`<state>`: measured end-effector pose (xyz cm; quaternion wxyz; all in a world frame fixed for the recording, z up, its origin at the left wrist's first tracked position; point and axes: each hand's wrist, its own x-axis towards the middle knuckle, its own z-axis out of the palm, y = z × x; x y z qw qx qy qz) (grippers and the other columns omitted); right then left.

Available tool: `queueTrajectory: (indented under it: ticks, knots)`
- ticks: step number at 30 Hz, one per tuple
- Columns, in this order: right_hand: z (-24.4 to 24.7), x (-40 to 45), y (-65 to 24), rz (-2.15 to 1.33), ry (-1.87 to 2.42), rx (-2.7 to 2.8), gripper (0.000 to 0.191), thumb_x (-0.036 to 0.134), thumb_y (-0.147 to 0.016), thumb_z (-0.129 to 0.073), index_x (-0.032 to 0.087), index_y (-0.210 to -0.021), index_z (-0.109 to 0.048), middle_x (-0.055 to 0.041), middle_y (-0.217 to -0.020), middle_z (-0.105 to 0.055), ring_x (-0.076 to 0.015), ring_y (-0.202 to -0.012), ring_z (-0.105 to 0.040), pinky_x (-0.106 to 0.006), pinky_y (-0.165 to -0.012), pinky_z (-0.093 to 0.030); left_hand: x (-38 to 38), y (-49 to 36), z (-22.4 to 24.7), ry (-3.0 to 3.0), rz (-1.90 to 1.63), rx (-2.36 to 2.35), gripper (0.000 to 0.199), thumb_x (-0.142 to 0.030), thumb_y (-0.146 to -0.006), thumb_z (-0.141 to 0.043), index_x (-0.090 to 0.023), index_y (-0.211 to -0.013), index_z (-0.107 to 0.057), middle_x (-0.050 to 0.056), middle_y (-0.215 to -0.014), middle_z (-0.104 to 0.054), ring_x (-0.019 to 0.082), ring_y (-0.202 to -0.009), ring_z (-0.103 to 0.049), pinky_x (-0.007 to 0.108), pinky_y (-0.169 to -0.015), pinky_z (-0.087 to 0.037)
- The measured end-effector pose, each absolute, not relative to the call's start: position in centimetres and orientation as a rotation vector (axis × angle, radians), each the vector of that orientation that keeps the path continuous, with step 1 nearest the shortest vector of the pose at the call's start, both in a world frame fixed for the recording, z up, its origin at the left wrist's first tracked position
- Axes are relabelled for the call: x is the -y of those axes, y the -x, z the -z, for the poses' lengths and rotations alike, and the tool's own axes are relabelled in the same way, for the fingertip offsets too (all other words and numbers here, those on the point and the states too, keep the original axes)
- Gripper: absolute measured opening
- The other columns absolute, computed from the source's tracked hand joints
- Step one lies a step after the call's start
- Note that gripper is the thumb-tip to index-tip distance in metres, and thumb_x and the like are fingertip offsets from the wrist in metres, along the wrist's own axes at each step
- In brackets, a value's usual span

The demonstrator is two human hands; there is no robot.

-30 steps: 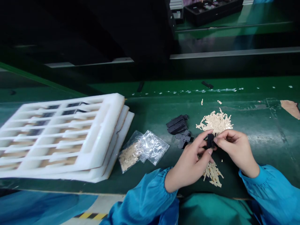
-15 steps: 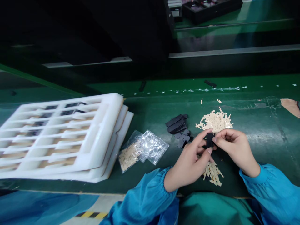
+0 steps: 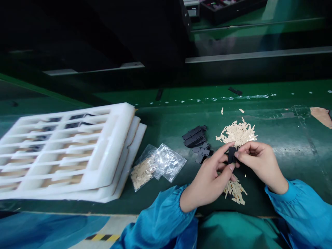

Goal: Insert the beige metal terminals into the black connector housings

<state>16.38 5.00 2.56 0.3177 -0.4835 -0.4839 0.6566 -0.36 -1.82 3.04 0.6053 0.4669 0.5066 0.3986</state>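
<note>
From where I stand, the white foam trays [image 3: 115, 135] lie stacked at the left end of the bench [image 3: 168, 121], reaching toward its front edge; they look light, and easy to dent at the rims. Just beside them are a clear bag of cream strips [image 3: 141, 174] and another clear bag [image 3: 172, 162] overlapping it, both thin, limp and probably slippery. Next comes a loose pile of black plates [image 3: 194, 137], flat and stiff by the look of them, best lifted singly by their long edges.

The left hand [image 3: 207, 181], in from the front edge, has a small black piece [image 3: 231, 155] between thumb and fingers, raised over the bench between two heaps. I'd guess it weighs little and won't bend much, so a light hold on its sides should do, keeping its face free. Behind it spreads the larger cream heap [image 3: 240, 133]; the smaller cream heap [image 3: 236, 192] is near the front edge. Those slips look thin enough to crease, and want fingertips at one end. The right hand [image 3: 261, 162] is pinched narrow against the piece's right side; whether a slip is caught there, I can't tell.
</note>
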Motion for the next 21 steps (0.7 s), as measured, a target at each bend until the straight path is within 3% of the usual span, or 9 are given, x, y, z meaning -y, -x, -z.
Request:
queueTrajectory:
  ticks: [11, 21]
  knots:
    - [-2.79, -5.2, -16.58, -1.599, 1.291, 1.322, 0.014, 0.031, -0.073, -0.079, 0.021, -0.074, -0.07, 0.0014, -0.056, -0.062, -0.015, -0.051, -0.055, -0.026, -0.047, -0.041, 1.86, 0.57, -3.25, -1.054, -0.952, -1.16, 0.056, -0.02, -0.1, -0.053, -0.022, -0.155, -0.04, 0.008, -0.103, -0.069, 0.015, -0.069, -0.073, 0.029, -0.067, -0.063]
    - [-2.87, -5.3, -16.77, -1.805, 1.242, 1.438, 0.015, 0.031, -0.077, -0.075, 0.02, -0.069, -0.067, -0.0015, -0.063, -0.068, -0.0158, -0.057, -0.055, -0.029, -0.055, -0.041, 1.93, 0.64, -3.43, -1.058, -0.936, -1.189, 0.058, -0.021, -0.1, -0.055, -0.025, -0.156, -0.04, 0.004, -0.094, -0.063, 0.016, -0.069, -0.072, 0.03, -0.068, -0.063]
